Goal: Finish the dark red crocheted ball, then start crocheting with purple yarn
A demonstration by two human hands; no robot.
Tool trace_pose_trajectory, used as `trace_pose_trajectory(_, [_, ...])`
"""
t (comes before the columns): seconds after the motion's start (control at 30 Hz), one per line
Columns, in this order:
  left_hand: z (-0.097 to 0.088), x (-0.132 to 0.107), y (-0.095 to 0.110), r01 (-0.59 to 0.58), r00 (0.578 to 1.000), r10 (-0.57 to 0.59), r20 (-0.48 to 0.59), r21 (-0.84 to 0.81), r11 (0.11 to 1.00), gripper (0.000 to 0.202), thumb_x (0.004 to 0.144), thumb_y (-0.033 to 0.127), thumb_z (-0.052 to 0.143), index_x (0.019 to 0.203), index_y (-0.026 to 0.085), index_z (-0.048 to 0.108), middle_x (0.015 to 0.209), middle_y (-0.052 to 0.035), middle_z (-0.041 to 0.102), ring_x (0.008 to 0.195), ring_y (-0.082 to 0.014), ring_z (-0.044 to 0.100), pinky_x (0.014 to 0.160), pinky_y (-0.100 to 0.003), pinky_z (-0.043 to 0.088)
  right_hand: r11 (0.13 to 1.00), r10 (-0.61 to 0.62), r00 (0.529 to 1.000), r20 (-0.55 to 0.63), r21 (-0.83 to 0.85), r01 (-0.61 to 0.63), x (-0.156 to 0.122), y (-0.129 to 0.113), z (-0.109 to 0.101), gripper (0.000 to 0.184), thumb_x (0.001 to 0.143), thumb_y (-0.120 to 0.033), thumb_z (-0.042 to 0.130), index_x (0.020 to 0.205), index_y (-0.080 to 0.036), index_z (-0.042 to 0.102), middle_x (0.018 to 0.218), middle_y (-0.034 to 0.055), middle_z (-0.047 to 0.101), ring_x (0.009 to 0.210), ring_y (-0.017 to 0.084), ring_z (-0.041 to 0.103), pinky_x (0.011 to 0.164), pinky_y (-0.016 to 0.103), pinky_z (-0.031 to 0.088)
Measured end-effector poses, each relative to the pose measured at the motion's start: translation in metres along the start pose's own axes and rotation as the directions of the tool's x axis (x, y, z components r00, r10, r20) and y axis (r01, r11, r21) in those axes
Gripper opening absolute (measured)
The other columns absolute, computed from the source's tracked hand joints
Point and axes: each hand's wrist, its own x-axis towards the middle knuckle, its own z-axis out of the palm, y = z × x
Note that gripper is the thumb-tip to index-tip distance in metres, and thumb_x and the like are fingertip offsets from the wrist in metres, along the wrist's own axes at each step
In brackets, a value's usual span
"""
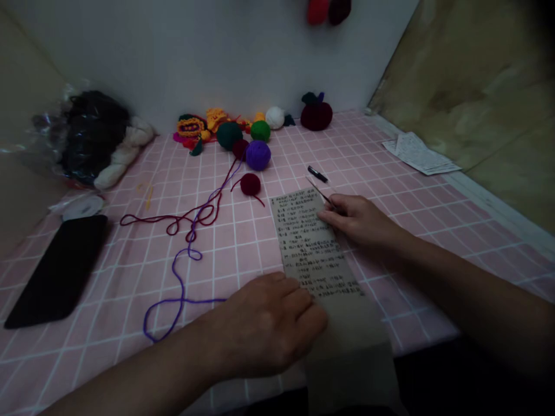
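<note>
Dim room, pink checked cloth on the desk (411,202). Worker seated, both hands over a long handwritten sheet (303,242) that lies at the middle of the near side, its blank lower end running past the desk edge.

Right hand (359,222): closed in a pinch, thumb against fingers, on a slim tool (318,189), probably a crochet hook. Tip points up and away, near a black pen (318,174).

Left hand (277,318): fingers curled under, back upward, over the left edge of the sheet by the lower lines. Cannot tell whether it grips anything. A purple strand (181,277) loops down from the purple ball (258,155) and vanishes behind this wrist; its end is out of sight.

Beyond: a small dark red ball (250,185), and dark red yarn (173,218) tangled across the purple.

Step, as I judge it: consulting written lines, hook ready, no stitching visible. The next move seems to call for settling on a line, then bringing hook and purple yarn together, with slack enough to avoid dragging the crossed red loops.
</note>
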Motion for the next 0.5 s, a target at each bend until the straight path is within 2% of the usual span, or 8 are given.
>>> trace_pose_trajectory(0.13, [0.001,0.000,-0.001,0.003,1.000,-0.002,0.009,-0.012,1.000,0.016,0.089,0.013,0.049,0.073,0.016,0.052,0.069,-0.0005,0.055,0.062,-0.0140,0.047,0.060,-0.032,0.042,1.000,0.003,0.998,-0.056,-0.008,-0.004,-0.004,-0.003,-0.001,0.016,0.085,-0.035,0.059,0.084,-0.020,0.057,0.070,-0.0003,0.057,0.064,0.016,0.054,0.059,0.028,0.041])
trace_pose_trajectory(0.23, [0.001,0.000,-0.001,-0.006,1.000,0.006,-0.005,-0.029,1.000,0.016,0.089,0.013,0.049,0.073,0.015,0.053,0.070,-0.0008,0.055,0.062,-0.0141,0.046,0.059,-0.032,0.041,1.000,-0.008,0.993,-0.117,-0.010,0.007,-0.008,-0.007,-0.004,0.016,0.086,-0.036,0.059,0.094,-0.022,0.056,0.071,-0.0016,0.056,0.061,0.015,0.052,0.058,0.029,0.040])
trace_pose_trajectory(0.5, [-0.003,0.001,0.008,-0.088,0.989,0.078,-0.127,-0.072,0.994,0.019,0.086,0.011,0.052,0.069,0.016,0.055,0.062,-0.0001,0.051,0.056,-0.0137,0.042,0.049,-0.031,0.034,0.991,-0.030,0.994,-0.109,0.124,0.044,-0.022,-0.022,-0.003,0.016,0.091,-0.040,0.054,0.087,-0.025,0.054,0.077,0.0014,0.056,0.069,0.018,0.053,0.062,0.031,0.043])
